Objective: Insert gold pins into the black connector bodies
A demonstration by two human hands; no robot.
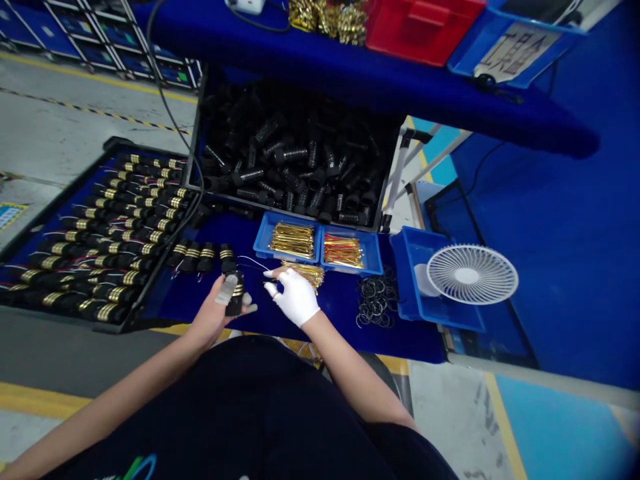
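In my left hand (214, 313), which wears grey-white fingertip covers, I grip a black cylindrical part with gold bands (236, 300) above the front of the blue table. My right hand (296, 297), in a white glove, is just to its right with thumb and forefinger pinched. A thin white wire (255, 262) runs to those fingertips; its other end is hard to trace. Behind my left hand several similar gold-banded parts (207, 257) stand in a row. Loose gold pins (307, 272) lie just behind my right hand, partly hidden by it.
Two blue trays hold gold pins (293, 240) and red-and-gold pieces (343, 251). A large bin of black threaded parts (300, 157) stands behind. Finished-looking banded parts fill a tray (120, 327) at left. Black rings (377, 300) and a white fan (473, 275) are at right. A shelf (310, 57) overhangs.
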